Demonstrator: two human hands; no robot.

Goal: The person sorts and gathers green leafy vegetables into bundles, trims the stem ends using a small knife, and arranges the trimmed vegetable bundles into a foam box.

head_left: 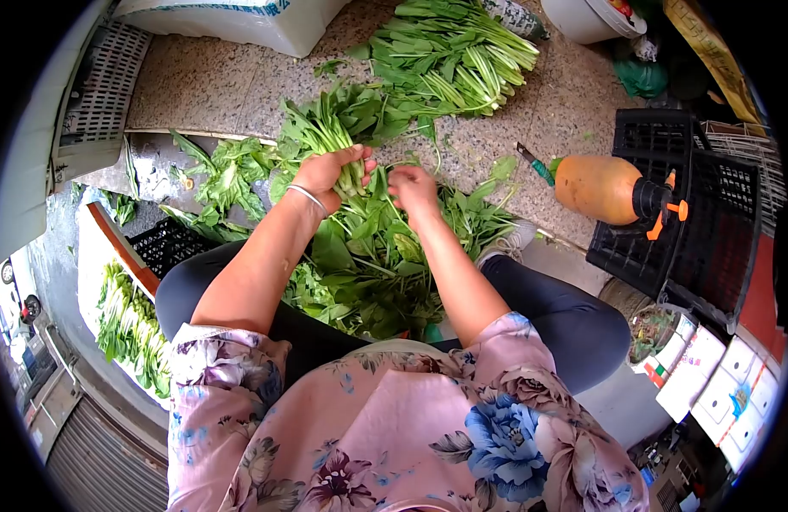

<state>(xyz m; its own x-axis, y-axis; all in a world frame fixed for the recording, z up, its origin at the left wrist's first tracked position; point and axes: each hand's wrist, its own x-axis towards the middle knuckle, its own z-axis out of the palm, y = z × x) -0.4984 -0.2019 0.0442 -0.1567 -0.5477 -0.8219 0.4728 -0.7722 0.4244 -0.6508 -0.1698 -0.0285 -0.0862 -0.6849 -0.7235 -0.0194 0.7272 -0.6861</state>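
Observation:
My left hand (323,175), with a bracelet at the wrist, is wrapped round a bunch of leafy greens (326,128), its pale stems near my fingers. To its right, my right hand (414,189) has its fingers bent together beside a green leaf; what they pinch is too small to tell. Beneath both hands lies a heap of loose leaves (360,256) between my knees. Farther forward, a large pile of long-stemmed greens (462,60) rests on the speckled stone surface (215,90).
An orange spray bottle (595,189) lies by black crates (710,230) at the right, with a green-handled knife (537,165) near it. A white foam box (249,21) stands at the back. Bundled greens (129,324) fill a box at the left.

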